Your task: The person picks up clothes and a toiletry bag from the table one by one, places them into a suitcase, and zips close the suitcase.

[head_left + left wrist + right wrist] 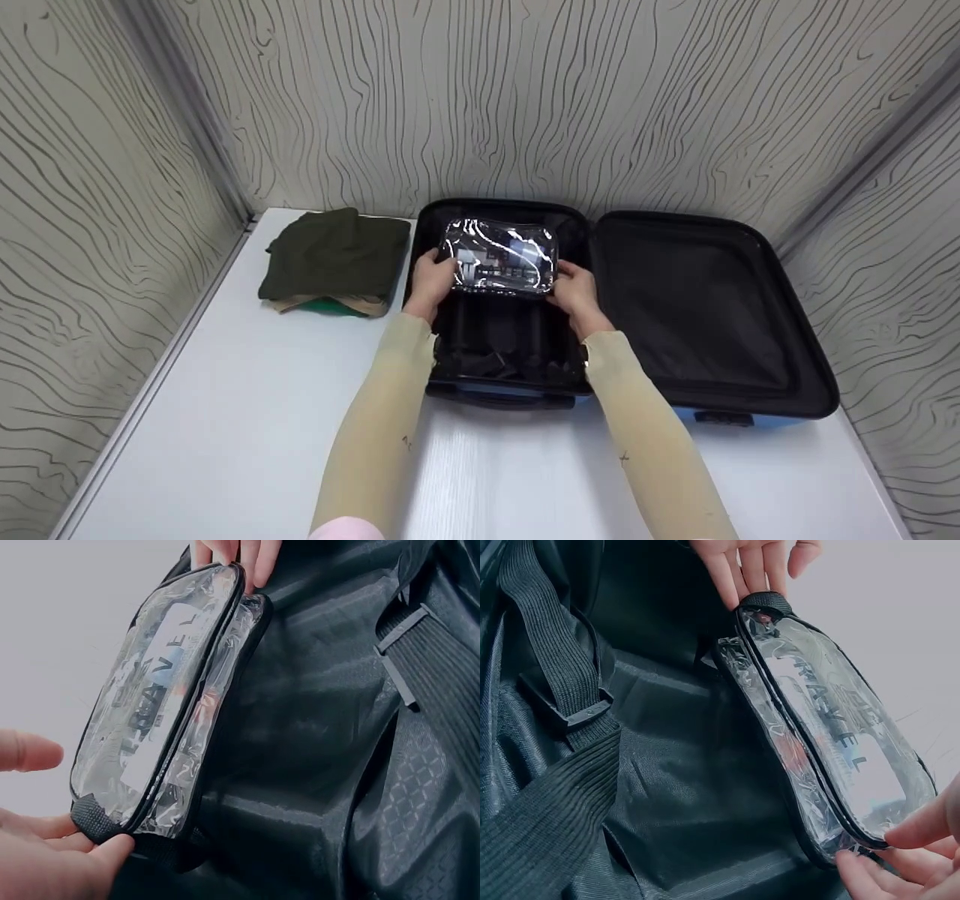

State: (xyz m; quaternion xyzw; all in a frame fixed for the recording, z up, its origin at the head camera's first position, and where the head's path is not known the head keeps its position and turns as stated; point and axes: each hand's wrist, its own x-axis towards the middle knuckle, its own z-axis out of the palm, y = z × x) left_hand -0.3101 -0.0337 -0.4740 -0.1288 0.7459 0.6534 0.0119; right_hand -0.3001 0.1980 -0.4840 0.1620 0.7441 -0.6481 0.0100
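A clear plastic travel pouch [499, 256] with black piping lies tilted over the left shell of an open suitcase [504, 322]. White and bluish items show through it, and the word TRAVEL is readable in the left wrist view. My left hand [433, 279] touches the left end with its fingers, by the black fabric tab [97, 819]. Its thumb stands apart from the plastic in both wrist views. At the opposite end my right hand [576, 291] pinches the corner, thumb [922, 825] above and fingers below. Whether the pouch touches the lining is unclear.
Folded clothes [337, 251], dark green on top, lie left of the suitcase. Its other shell, with a black lining [690, 300], lies open at right. Black straps [562, 682] cross the packing side. A patterned wall [480, 97] stands close behind the white table [225, 420].
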